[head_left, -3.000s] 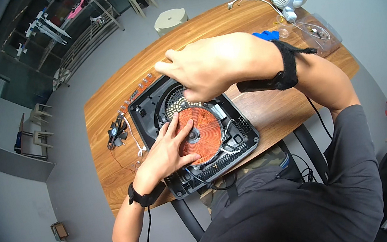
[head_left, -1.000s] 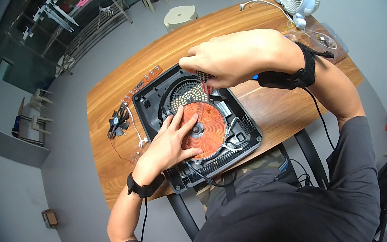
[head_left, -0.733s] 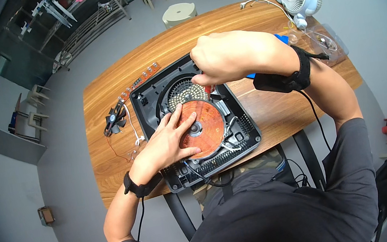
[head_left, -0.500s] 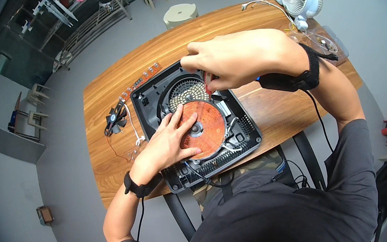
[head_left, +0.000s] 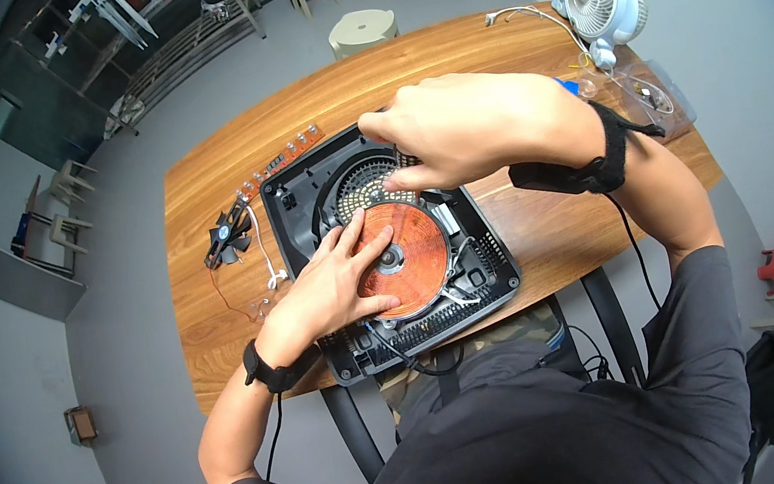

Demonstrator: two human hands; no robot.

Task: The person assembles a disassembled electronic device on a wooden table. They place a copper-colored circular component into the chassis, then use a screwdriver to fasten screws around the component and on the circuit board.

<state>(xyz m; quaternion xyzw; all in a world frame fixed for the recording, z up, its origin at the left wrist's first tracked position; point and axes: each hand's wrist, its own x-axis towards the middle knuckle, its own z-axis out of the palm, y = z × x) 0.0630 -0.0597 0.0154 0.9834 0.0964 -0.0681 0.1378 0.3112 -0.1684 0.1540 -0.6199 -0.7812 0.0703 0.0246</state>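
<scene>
The lower housing of an induction cooker [head_left: 492,248], black and without its top plate, lies open on the table. A round copper coil [head_left: 422,272] sits in its near part. My left hand [head_left: 338,285] rests on the coil's left side, fingers spread and pressing flat. My right hand [head_left: 451,135] is closed above the far right of the housing, beside the round vent grille [head_left: 368,184]. Its thumb and curled fingers grip a slim dark tool [head_left: 405,158], mostly hidden beneath the hand, so its kind is unclear. White wires [head_left: 461,293] lie along the coil's right edge.
A small black fan [head_left: 230,239] with wires lies left of the housing. An orange circuit strip [head_left: 278,162] lies past its far left corner. A white desk fan [head_left: 600,0] and a clear plastic tray [head_left: 663,97] stand at the table's far right.
My right hand has turned slightly at the wrist, and its thumb has shifted left. A red part seen under it before is now hidden. My left hand stays on the coil.
</scene>
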